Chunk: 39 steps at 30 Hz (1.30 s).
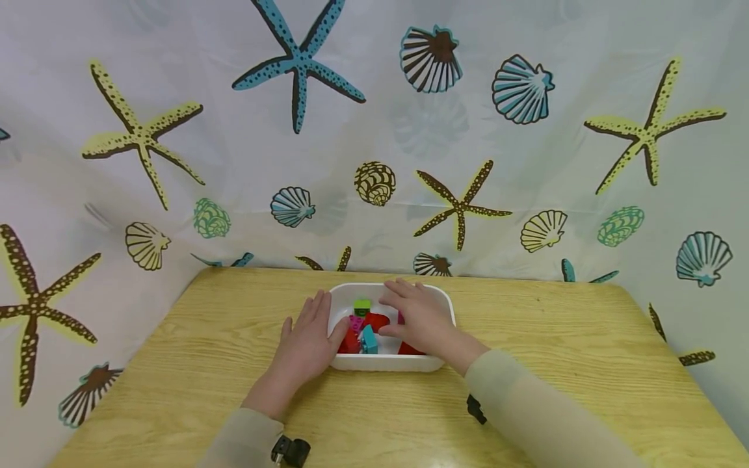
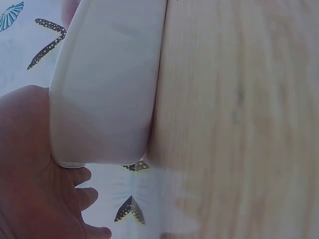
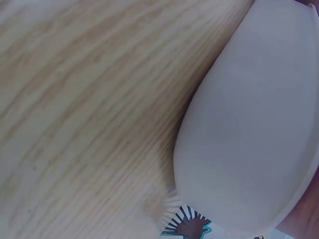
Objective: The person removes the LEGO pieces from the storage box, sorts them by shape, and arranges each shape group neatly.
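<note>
A white tub [image 1: 389,363] with rounded corners holds several toy building blocks. Among them are a lime green block [image 1: 362,307], a pink one [image 1: 356,323], a blue one [image 1: 368,340] and red ones [image 1: 349,342]. The left hand [image 1: 307,344] rests at the tub's left end, its thumb over the rim and its fingers extended outside. In the left wrist view its palm touches the tub's rim. Over the right half of the tub, the right hand [image 1: 422,318] has its fingers spread, with no block visible in its grasp. It hides part of the contents.
The tub stands on a wooden table [image 1: 538,338]. Behind it hangs a white curtain [image 1: 351,143] printed with starfish and shells. Dark wrist devices show below both forearms.
</note>
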Available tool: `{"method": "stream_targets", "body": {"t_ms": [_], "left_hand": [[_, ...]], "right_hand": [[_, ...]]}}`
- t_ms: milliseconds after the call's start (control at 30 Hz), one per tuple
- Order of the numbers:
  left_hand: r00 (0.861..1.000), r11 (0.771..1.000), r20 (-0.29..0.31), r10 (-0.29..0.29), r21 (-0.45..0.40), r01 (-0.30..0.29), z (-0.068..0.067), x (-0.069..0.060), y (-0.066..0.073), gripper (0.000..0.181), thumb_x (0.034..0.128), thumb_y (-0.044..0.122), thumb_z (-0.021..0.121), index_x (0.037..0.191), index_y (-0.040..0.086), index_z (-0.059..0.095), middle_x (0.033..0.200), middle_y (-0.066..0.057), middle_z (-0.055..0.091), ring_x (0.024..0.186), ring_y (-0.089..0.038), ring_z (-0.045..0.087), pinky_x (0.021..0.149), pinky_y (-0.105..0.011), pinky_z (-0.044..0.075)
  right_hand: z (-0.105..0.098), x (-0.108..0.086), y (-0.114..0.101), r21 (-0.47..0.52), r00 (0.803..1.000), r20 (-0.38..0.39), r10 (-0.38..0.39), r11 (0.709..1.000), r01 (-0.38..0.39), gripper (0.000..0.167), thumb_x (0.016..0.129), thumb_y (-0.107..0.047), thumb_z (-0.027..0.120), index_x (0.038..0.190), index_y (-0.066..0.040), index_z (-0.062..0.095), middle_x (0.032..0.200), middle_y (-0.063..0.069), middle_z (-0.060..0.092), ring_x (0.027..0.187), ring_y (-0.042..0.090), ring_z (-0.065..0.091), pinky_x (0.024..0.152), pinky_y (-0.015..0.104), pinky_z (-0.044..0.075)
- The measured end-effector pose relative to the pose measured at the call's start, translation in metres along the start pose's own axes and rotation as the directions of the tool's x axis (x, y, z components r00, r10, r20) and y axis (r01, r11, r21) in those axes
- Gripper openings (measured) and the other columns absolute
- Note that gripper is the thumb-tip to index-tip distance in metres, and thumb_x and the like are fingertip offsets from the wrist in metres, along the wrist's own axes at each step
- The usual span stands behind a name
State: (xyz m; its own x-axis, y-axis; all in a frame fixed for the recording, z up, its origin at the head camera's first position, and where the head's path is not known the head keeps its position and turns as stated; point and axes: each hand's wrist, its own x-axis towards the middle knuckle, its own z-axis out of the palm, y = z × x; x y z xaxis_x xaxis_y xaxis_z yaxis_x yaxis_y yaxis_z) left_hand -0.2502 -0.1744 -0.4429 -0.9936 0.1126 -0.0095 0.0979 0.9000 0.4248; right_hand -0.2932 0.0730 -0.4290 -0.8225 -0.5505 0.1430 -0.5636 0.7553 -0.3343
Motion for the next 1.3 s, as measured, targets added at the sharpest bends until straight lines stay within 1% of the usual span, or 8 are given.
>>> {"method": "stream_targets", "body": {"t_ms": [200,433,667,867,1167,1300], "left_hand": [[1.0,1.0,-0.006,-0.004,-0.001,0.004,-0.002,-0.002,0.0,0.086,0.1142,0.049,0.053,0.176,0.003,0.015,0.183,-0.021,0.015,0.169,-0.045,0.007,0.128,-0.077,0.006],[1.0,1.0,-0.01,0.004,0.002,-0.004,-0.003,-0.002,-0.001,0.084,0.115,0.048,0.051,0.176,0.001,0.016,0.183,-0.021,0.015,0.168,-0.045,0.008,0.128,-0.077,0.006],[1.0,1.0,-0.014,0.006,-0.002,-0.006,-0.002,-0.002,-0.001,0.083,0.1153,0.047,0.05,0.176,0.0,0.017,0.183,-0.021,0.016,0.168,-0.045,0.009,0.128,-0.077,0.007],[1.0,1.0,-0.015,0.011,0.002,-0.011,-0.001,-0.002,-0.001,0.083,0.1156,0.048,0.049,0.175,0.0,0.017,0.183,-0.021,0.016,0.168,-0.045,0.01,0.128,-0.077,0.008],[1.0,1.0,-0.02,0.013,-0.001,-0.013,0.001,-0.001,-0.001,0.083,0.1155,0.049,0.049,0.176,0.001,0.017,0.183,-0.021,0.016,0.168,-0.045,0.01,0.128,-0.077,0.009],[1.0,1.0,-0.021,0.009,-0.006,-0.009,0.0,-0.001,-0.001,0.083,0.1155,0.049,0.049,0.176,0.001,0.017,0.183,-0.02,0.016,0.168,-0.044,0.01,0.128,-0.077,0.008]], "right_hand": [[0.004,0.003,-0.002,-0.048,1.0,0.011,-0.006,0.999,0.006,0.055,0.099,-0.04,0.085,0.146,-0.013,0.073,0.176,0.012,0.04,0.165,0.035,0.03,0.135,0.058,0.017],[0.009,0.007,-0.002,-0.087,1.0,0.002,-0.004,0.996,0.004,0.046,0.098,-0.037,0.087,0.138,-0.014,0.078,0.176,0.011,0.039,0.165,0.034,0.029,0.135,0.058,0.016],[0.016,0.013,-0.003,-0.12,1.0,-0.007,0.018,0.993,-0.019,0.037,0.097,-0.037,0.088,0.127,-0.016,0.083,0.176,0.011,0.038,0.166,0.033,0.027,0.135,0.057,0.015],[0.019,0.017,-0.005,-0.161,0.998,-0.016,0.053,0.985,-0.055,0.031,0.098,-0.038,0.087,0.123,-0.019,0.084,0.176,0.01,0.038,0.166,0.032,0.027,0.135,0.058,0.014],[0.018,0.018,-0.008,-0.173,0.998,-0.024,0.064,0.983,-0.068,0.025,0.099,-0.037,0.086,0.117,-0.019,0.085,0.175,0.01,0.04,0.165,0.032,0.028,0.135,0.059,0.015],[0.018,0.017,-0.007,-0.155,0.998,-0.029,0.058,0.986,-0.062,0.024,0.098,-0.034,0.087,0.115,-0.017,0.085,0.175,0.011,0.041,0.165,0.032,0.029,0.134,0.059,0.016]]}}
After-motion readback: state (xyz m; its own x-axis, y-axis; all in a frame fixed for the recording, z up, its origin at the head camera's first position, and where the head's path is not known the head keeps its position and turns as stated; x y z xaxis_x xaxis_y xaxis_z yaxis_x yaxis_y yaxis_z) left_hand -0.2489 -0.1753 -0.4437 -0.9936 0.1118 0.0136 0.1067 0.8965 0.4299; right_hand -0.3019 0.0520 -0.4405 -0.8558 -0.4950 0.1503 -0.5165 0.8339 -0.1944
